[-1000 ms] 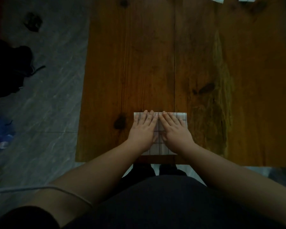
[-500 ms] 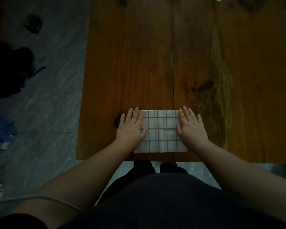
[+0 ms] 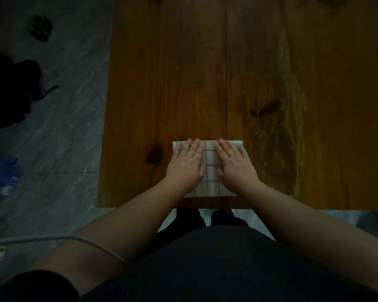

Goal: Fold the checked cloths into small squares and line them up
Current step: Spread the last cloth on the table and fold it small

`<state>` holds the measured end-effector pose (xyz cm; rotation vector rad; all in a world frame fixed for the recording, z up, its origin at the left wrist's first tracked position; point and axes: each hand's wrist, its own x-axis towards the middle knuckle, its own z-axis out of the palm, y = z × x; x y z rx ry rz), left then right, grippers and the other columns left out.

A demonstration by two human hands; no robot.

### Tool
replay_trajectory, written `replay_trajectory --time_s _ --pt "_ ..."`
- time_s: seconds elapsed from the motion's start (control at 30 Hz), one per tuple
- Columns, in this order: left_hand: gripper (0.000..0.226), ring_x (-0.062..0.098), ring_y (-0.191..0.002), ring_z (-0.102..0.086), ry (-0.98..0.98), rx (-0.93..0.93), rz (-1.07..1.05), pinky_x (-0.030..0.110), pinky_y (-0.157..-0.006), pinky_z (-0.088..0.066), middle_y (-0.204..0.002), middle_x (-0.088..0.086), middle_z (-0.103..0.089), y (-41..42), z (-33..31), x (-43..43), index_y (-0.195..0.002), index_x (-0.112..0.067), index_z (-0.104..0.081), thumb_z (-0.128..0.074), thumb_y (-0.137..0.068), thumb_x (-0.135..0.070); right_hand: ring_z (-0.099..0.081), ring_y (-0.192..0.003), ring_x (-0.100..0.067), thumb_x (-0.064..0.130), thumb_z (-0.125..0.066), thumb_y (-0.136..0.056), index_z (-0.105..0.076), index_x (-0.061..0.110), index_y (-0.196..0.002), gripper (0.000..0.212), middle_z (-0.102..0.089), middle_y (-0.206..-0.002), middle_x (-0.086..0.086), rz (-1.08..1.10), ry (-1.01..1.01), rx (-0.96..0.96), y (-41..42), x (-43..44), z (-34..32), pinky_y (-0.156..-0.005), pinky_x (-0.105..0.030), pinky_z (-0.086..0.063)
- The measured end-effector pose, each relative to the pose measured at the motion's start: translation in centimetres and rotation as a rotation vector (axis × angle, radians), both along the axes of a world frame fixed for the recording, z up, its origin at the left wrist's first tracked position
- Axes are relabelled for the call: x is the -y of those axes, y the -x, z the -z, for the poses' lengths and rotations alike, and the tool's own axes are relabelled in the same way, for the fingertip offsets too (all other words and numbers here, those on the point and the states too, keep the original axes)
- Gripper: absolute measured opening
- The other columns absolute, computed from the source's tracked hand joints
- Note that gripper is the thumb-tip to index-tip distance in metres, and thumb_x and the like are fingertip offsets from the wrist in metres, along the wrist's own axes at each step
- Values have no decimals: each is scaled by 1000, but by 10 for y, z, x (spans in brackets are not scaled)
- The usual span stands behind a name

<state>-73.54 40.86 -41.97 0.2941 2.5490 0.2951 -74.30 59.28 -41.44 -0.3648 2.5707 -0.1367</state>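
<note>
A white checked cloth [image 3: 210,168], folded into a rectangle, lies flat on the wooden table [image 3: 205,73] close to its near edge. My left hand [image 3: 187,164] presses flat on the cloth's left half, fingers straight and pointing away from me. My right hand [image 3: 235,165] presses flat on the right half in the same way. A narrow strip of cloth shows between the two hands. Both hands cover much of the cloth.
The table's left edge borders a grey stone floor [image 3: 59,131]. A black bag [image 3: 11,90] and a blue item [image 3: 0,173] lie on that floor at the left. A grey cable [image 3: 59,238] crosses my left forearm.
Half a second ago my hands rested at the cloth's left and right ends; both have slid inward toward its middle. The cloth has stayed in place.
</note>
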Motion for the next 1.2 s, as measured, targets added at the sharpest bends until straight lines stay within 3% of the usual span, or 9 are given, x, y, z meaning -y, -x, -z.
replay_trajectory --time_s 0.33,0.43,0.5,0.63,0.73,0.83,1.03,1.2 --pt "70 20 -157 10 17 -8 -23 43 -127 6 -171 1 5 -11 -3 64 -162 -20 5 -30 -107 -44 2 -155 -18 42 -28 -103 -3 22 -160 65 -1 -169 0 176 -34 -14 0 -39 -4 -126 -47 -3" --pt "69 22 -157 5 -14 -63 -64 41 -126 4 -171 3 -5 -3 -11 59 -162 -17 -5 -37 -106 -40 1 -155 -19 41 -31 -103 -5 21 -160 66 -4 -169 -2 191 -6 -26 -3 -33 -10 -126 -46 -3" --pt "64 22 -157 -6 -71 -142 -74 38 -125 -2 -168 3 -20 7 -18 50 -161 -16 -18 -45 -105 -33 -3 -155 -18 40 -36 -103 -10 20 -160 66 -8 -168 -3 177 44 -48 -6 -25 -16 -126 -44 -4" --pt "50 19 -144 -36 -243 -244 -106 39 -119 -31 -152 0 -47 34 -28 24 -149 -21 -45 -55 -100 -18 -21 -151 -18 37 -47 -100 -27 22 -156 61 -27 -163 -1 121 141 -72 -16 0 -23 -123 -38 -16" --pt "44 16 -133 -45 -301 -150 -161 37 -108 -44 -142 -3 -52 55 -28 8 -140 -25 -53 -60 -97 -19 -42 -133 -15 32 -55 -97 -41 23 -146 51 -44 -144 2 151 198 -78 -22 12 -23 -112 -32 -36" --pt "40 17 -123 -50 -246 -13 -171 38 -102 -48 -132 -4 -55 72 -22 -1 -134 -28 -56 -65 -95 -23 -46 -122 -12 29 -58 -96 -45 24 -139 45 -47 -133 4 216 231 -43 -25 13 -24 -104 -29 -44" --pt "28 23 -110 -54 -112 107 -129 46 -98 -50 -119 0 -59 83 -19 -5 -122 -28 -58 -63 -95 -21 -47 -119 -16 30 -60 -92 -51 22 -130 39 -49 -129 2 207 223 -28 -26 9 -24 -105 -33 -44" --pt "17 19 -99 -61 -151 236 -216 40 -90 -57 -106 -1 -63 87 -20 -3 -111 -25 -66 -67 -94 -28 -44 -126 -15 32 -61 -92 -48 25 -134 44 -47 -134 5 212 211 -37 -31 9 -28 -109 -33 -37"
